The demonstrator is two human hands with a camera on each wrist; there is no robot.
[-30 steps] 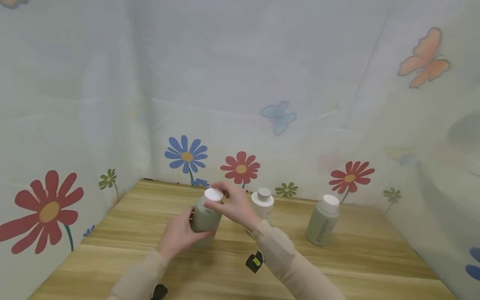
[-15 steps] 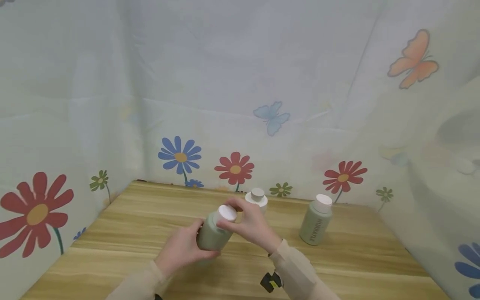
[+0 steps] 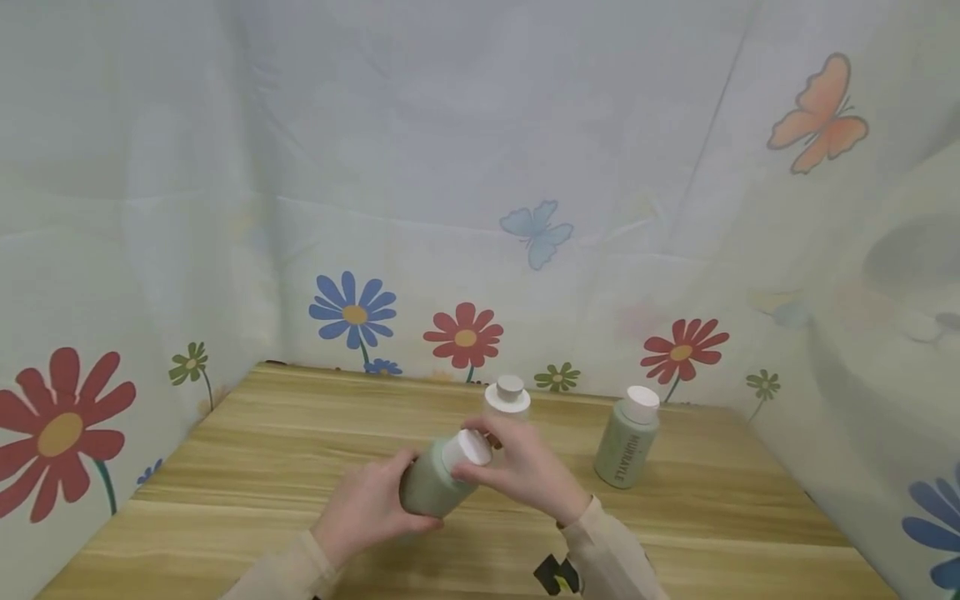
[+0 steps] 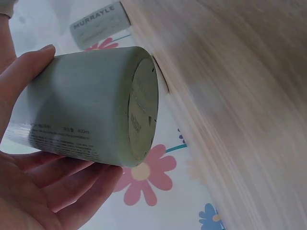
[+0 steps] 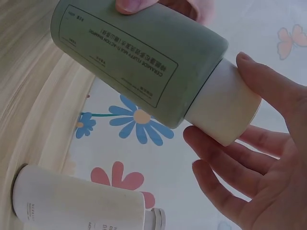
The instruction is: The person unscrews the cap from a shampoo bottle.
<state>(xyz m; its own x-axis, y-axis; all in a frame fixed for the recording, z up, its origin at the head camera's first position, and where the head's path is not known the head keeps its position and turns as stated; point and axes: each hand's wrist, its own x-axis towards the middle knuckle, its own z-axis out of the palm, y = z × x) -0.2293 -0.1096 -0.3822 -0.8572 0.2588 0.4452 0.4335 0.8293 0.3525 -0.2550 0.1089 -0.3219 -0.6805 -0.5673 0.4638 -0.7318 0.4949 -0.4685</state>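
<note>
A green shampoo bottle (image 3: 433, 483) is tilted to the right over the table, its white cap (image 3: 467, 450) up. My left hand (image 3: 371, 504) grips its body from the left; in the left wrist view the bottle's flat base (image 4: 143, 112) shows clear of the wood. The thumb and fingers of my right hand (image 3: 528, 467) pinch the white cap from the right. The right wrist view shows the label (image 5: 120, 52) on the bottle's side, with the cap between thumb and forefinger. Behind the right hand stands a white bottle (image 3: 507, 400) with a grey cap.
Another green bottle with a white cap (image 3: 628, 437) stands upright at the right, lettered MURRAYLE. The wooden table (image 3: 300, 433) ends at a flower-printed curtain (image 3: 420, 217) behind and at both sides. A black strap piece (image 3: 557, 575) is at the right sleeve.
Both hands have moved right and toward me with the green bottle. It has gone from nearly upright to clearly tilted right. The right hand stays on the cap, and the view has shifted slightly.
</note>
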